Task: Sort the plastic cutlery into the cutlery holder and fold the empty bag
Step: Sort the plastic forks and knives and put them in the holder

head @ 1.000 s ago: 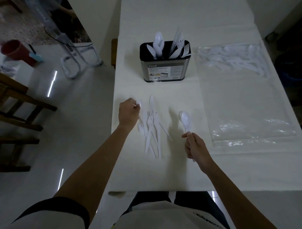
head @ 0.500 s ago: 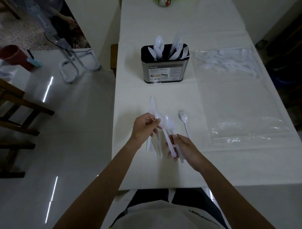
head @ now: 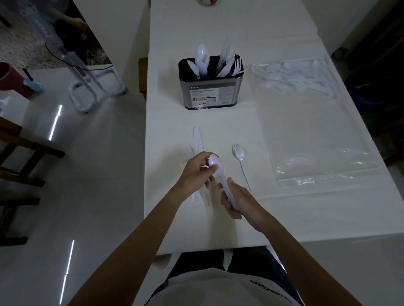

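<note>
White plastic spoons (head: 216,166) are stacked together above the table's near part. My right hand (head: 237,201) grips their handles, and my left hand (head: 197,172) pinches the bowl end. Under my left hand lies a small pile of white knives and forks (head: 197,142), partly hidden. A single white fork (head: 242,166) lies to the right of my hands. The black and steel cutlery holder (head: 211,91) stands further back with spoons, knives and forks upright in it. A clear plastic bag (head: 310,122) lies flat at the right, with several pieces of cutlery (head: 295,76) at its far end.
The white table (head: 218,225) has its left edge close to the pile. Beside it on the floor are a wooden chair (head: 19,153), a white fan base (head: 87,87) and a red bucket (head: 11,78). A small object (head: 206,1) sits at the table's far end.
My left hand picked a spoon from the pile and brought it right to meet the spoon in my right hand. The two spoons are now stacked. A fork was left lying on the table.
</note>
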Demonstrator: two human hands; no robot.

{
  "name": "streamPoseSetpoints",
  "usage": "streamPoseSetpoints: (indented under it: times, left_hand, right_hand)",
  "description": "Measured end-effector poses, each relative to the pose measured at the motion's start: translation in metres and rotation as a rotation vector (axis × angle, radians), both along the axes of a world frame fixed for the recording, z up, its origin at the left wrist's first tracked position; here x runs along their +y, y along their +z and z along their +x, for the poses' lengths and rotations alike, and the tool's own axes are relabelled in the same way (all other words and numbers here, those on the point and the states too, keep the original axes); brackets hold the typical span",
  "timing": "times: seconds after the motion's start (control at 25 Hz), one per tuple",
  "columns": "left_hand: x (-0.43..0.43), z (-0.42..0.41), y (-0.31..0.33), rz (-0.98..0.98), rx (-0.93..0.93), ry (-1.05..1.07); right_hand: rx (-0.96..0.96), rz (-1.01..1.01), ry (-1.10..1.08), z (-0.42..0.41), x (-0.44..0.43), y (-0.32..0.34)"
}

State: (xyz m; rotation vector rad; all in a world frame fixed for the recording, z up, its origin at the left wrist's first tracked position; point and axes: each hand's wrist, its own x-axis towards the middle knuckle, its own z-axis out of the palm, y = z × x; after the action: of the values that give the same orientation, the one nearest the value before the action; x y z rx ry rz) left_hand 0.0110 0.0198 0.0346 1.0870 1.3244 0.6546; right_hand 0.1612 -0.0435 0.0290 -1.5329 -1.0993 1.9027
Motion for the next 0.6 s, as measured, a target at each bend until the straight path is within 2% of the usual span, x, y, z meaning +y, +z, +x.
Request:
streamPoseSetpoints:
  times: [0.16, 0.32, 0.52, 0.6]
  left_hand:
    - [0.010, 0.004, 0.001, 0.051, 0.053, 0.021]
    - [0.013, 0.009, 0.000, 0.073, -0.001, -0.043]
    - [0.017, 0.014, -0.008, -0.042, -0.017, 0.086]
    - [0.020, 0.015, -0.008, -0.013, 0.013, 0.096]
  right_hand:
    - [-0.078, 0.102, -0.079, 0.006, -0.005, -0.002]
    - [-0.083, 0.126, -0.140, 0.008, -0.006, -0.005]
    - [-0.035, 0.088, -0.129, 0.010, 0.002, -0.003]
    - [-0.042, 0.081, -0.119, 0.013, 0.004, -0.006]
